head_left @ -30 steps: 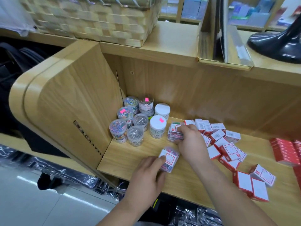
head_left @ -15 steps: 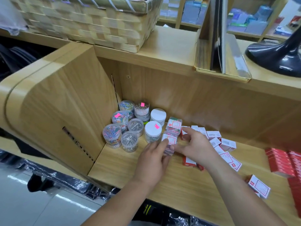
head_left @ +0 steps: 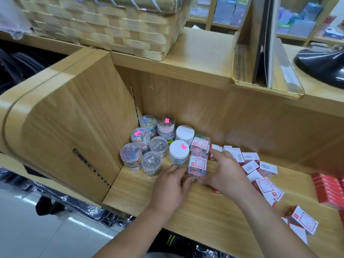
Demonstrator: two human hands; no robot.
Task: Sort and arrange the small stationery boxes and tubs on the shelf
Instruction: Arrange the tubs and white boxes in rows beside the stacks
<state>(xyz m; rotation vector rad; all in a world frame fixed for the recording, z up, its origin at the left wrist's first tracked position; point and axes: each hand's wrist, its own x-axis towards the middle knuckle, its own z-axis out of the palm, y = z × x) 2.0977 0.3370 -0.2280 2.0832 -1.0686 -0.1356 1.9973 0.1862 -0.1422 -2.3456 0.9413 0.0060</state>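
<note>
A clear box of coloured paper clips [head_left: 197, 165] stands on the wooden shelf [head_left: 141, 189], just in front of a second clear clip box [head_left: 200, 144]. My left hand [head_left: 172, 185] touches its lower left side and my right hand [head_left: 226, 174] holds its right side. Left of the boxes, several round tubs [head_left: 149, 146] of clips and pins are grouped in the back left corner; two have white lids [head_left: 179, 148]. Small red-and-white boxes [head_left: 260, 174] lie scattered to the right, partly under my right forearm.
A stack of red boxes [head_left: 329, 190] sits at the shelf's right edge. The curved wooden side panel [head_left: 70, 127] walls the left. Above, a woven basket [head_left: 111, 21] and a black object [head_left: 323, 66] rest on the top board.
My left hand carried the clear clip box from the shelf's front up beside the tubs; both hands now hold it in front of the other clear box.
</note>
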